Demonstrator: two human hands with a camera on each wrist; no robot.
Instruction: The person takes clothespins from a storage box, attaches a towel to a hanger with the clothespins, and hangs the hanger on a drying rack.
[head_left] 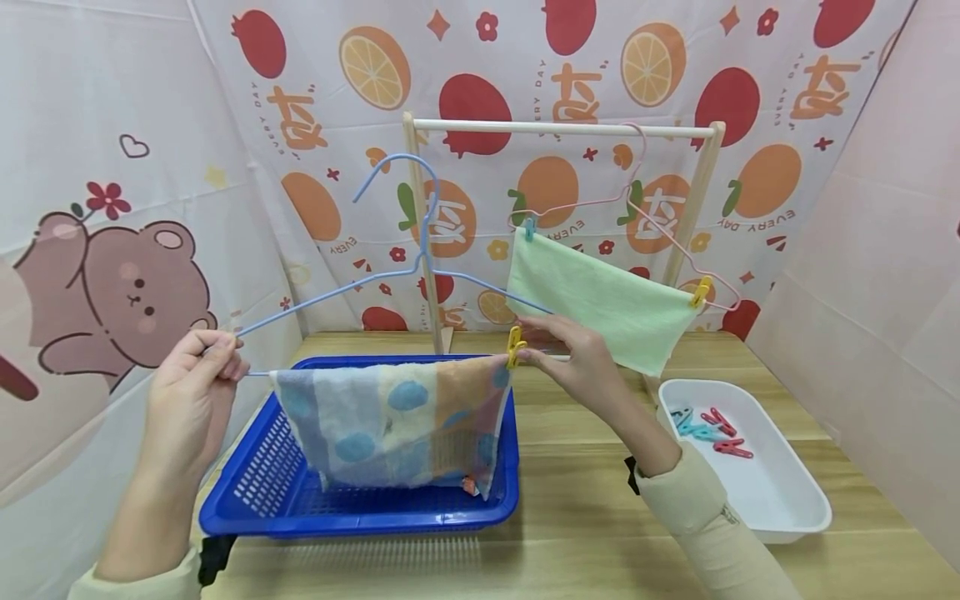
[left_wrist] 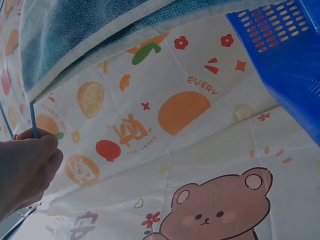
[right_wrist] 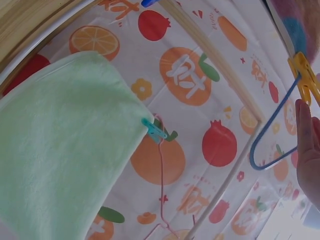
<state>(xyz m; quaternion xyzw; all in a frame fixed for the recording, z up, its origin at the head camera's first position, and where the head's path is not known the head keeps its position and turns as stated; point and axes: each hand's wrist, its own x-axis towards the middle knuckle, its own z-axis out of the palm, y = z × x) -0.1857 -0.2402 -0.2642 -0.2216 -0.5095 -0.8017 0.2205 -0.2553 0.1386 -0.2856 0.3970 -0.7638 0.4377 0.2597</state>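
Note:
My left hand (head_left: 197, 392) grips the left corner of a blue clothes hanger (head_left: 330, 293), which is held up by its end. Over the hanger's lower bar lies a striped towel (head_left: 390, 425) with blue spots, hanging above a blue basket (head_left: 360, 523). At the towel's right edge sits a yellow clothespin (head_left: 514, 346). My right hand (head_left: 581, 358) has its thumb and fingers at that clothespin, pinching its handle end. In the right wrist view the yellow clothespin (right_wrist: 302, 75) stands against my fingers, beside the hanger's bent end (right_wrist: 257, 157).
Behind stands a wooden rack with a white rod (head_left: 525, 127). A pink hanger (head_left: 667, 237) on it carries a light green cloth (head_left: 600, 300), clipped with a teal and a yellow clothespin. At right, a white tray (head_left: 780, 500) holds several red and teal clothespins (head_left: 731, 448).

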